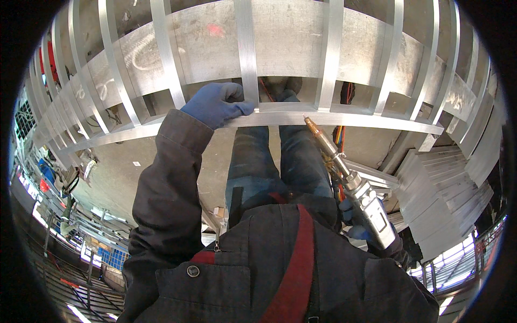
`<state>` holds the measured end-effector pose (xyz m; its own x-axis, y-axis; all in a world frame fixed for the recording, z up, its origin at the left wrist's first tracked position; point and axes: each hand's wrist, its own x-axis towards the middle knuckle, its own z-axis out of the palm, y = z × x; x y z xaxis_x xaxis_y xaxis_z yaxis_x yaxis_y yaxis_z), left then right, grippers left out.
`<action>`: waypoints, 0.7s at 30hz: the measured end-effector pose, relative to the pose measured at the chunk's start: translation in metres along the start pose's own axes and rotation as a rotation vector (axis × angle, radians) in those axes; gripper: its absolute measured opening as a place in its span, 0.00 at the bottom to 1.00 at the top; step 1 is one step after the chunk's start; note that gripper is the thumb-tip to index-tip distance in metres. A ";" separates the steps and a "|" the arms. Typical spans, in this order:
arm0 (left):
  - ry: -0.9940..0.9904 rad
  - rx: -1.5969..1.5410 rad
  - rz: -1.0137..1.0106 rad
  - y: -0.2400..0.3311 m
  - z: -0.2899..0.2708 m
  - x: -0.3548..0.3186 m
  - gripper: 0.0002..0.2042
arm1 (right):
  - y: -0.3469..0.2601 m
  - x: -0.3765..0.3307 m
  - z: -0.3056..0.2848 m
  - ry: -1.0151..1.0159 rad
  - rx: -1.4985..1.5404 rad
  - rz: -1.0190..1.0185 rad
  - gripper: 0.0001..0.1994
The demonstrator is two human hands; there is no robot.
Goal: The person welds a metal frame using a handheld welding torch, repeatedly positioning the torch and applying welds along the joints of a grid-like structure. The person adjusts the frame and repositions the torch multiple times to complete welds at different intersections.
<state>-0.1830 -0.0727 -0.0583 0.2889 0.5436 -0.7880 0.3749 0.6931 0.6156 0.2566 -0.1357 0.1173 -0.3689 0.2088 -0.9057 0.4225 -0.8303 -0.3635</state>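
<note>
- Left hand [214, 103], in a blue glove, rests at 11 o'clock on the near rail [291, 118] of a slatted metal frame, finger and thumb at the foot of one upright slat [247, 54]; its fingers are half-curled, and I cannot tell whether they pinch the metal.
- Right hand [358, 232], also blue-gloved, is closed round a welding torch [353, 180] at 4 o'clock, much of its grip hidden behind the tool.
- That torch slants from 4 o'clock up toward 1 o'clock; its copper-coloured nozzle [311, 126] points at the rail, its silver body [374, 212] nearest the person.
- Slatted frame: rail curving from 9 through 12 to 2 o'clock, slats rising from it as a row of open bays.
- Behind the slats, a broad grey metal plank [207, 48] crosses 12 o'clock, bearing a faint red mark.
- Orange and dark cables [339, 137] run at 2 o'clock, beyond the torch.
- Bare metal sheets [441, 199] lie overlapping at 3 o'clock.
- At 7 o'clock, the dark jacket's chest pocket [207, 288] has its flap down over the opening, below a round snap button [193, 271]; its contents are hidden.
- Blue gridded object [112, 258] at 8 o'clock: too small to tell whether it is a crate.
</note>
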 end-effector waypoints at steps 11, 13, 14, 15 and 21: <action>0.273 0.370 0.022 0.041 -0.009 -0.035 0.19 | 0.007 0.003 -0.005 0.038 -0.103 0.016 0.28; 0.431 0.427 0.125 0.061 -0.021 -0.047 0.21 | 0.006 0.001 -0.009 0.058 -0.008 0.070 0.28; 0.509 0.458 0.112 0.069 -0.024 -0.050 0.22 | 0.004 -0.001 -0.012 0.055 -0.082 0.036 0.28; 0.556 0.586 0.294 0.075 -0.027 -0.045 0.26 | 0.001 -0.002 -0.016 0.059 -0.083 0.044 0.28; 0.667 1.047 0.690 0.077 -0.025 0.008 0.50 | -0.040 -0.026 -0.044 0.096 -0.155 0.100 0.29</action>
<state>-0.1739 -0.0036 -0.0168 0.3267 0.9451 -0.0049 0.8856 -0.3043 0.3508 0.2859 -0.0849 0.1456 -0.2417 0.1840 -0.9527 0.5778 -0.7615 -0.2937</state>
